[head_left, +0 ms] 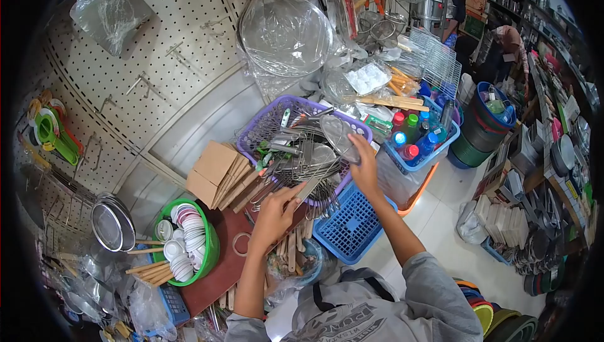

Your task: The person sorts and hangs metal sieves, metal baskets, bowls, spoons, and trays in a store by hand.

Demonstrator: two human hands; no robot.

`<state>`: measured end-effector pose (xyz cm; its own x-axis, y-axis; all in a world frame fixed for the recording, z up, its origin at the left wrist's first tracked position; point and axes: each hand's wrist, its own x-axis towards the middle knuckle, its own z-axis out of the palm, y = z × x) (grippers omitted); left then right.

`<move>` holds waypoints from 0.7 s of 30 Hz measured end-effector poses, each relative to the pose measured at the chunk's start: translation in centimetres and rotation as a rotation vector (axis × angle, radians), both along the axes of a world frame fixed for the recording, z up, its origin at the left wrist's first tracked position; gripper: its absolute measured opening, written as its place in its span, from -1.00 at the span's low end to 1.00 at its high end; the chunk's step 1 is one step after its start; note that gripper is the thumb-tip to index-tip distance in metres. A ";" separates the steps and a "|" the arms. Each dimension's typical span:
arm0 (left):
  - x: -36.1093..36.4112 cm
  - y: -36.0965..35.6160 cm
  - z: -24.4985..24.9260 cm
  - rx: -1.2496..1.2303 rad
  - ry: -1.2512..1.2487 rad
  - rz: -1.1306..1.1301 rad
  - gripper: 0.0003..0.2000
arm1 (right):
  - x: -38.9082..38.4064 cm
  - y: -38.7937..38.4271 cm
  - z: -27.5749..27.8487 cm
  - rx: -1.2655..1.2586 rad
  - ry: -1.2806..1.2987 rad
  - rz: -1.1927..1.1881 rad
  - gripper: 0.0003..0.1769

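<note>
A purple basket [362, 126] full of metal utensils and wire strainers stands at the centre. Over its right part, my right hand [363, 161] grips the rim of a round metal strainer [335, 136]. My left hand [277, 213] is at the basket's near side, its fingers closed on a flat metal handle [308, 189] that points up toward the utensils. Folded brown cardboard [217, 172] leans beside the basket on the left. Just below the basket on the right lies a blue perforated basket [352, 226].
A green basket [211, 251] of white ladles stands left on a red-brown board [220, 285]. Colourful bottles [412, 128] fill a blue basket at the right. A pegboard [157, 34] rises behind. Another person [508, 43] bends at the far right.
</note>
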<state>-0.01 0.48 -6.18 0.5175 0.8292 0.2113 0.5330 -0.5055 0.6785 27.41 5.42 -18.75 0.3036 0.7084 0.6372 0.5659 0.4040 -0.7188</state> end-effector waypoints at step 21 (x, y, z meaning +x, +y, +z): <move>-12.1 1.0 -1.4 -0.665 -1.090 -0.297 -0.18 | -0.2 1.5 26.4 -0.204 -0.994 0.359 -0.51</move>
<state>-12.11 1.45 -7.62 0.5214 0.8212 0.2318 -0.5176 0.0883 0.8511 27.16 6.94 7.69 -0.5320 0.7737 0.3441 0.8058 0.5874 -0.0749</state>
